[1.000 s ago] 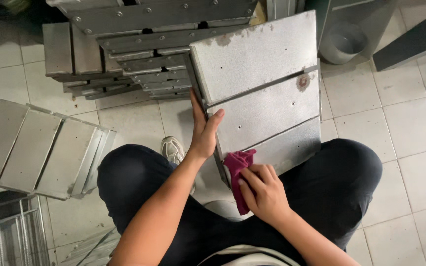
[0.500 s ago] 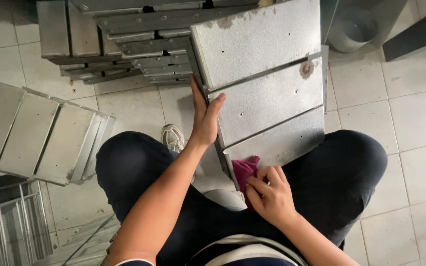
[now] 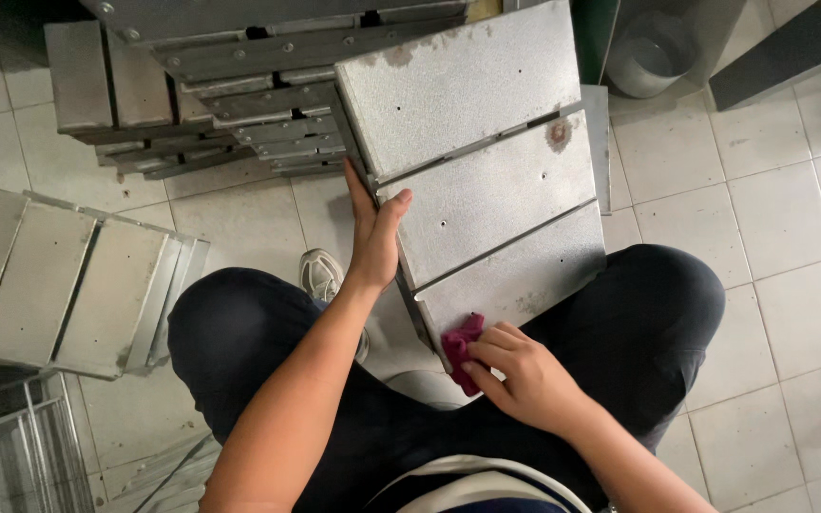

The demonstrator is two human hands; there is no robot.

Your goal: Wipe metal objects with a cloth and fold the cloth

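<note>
Looking down from head height, a seated person props a grey metal panel (image 3: 486, 180) made of three stepped plates across their dark-trousered lap. The left hand (image 3: 374, 233) grips the panel's left edge, thumb lying on the face and fingers wrapped behind. The right hand (image 3: 515, 370) presses a crumpled magenta cloth (image 3: 461, 344) against the panel's near corner, fingers curled over the cloth and clenched on it. The panel tilts away from the body, its far end overlapping a stack of similar metal panels (image 3: 201, 95) on the floor. Another set of panels (image 3: 68, 275) lies flat to the left, just beside the left knee. A wire rack (image 3: 11, 451) sits at the near left corner. A metal bucket (image 3: 653, 52) stands far right. The floor (image 3: 772, 209) is pale square tile, with bare room on the right side. A pale shoe (image 3: 320, 275) shows between the knees.
</note>
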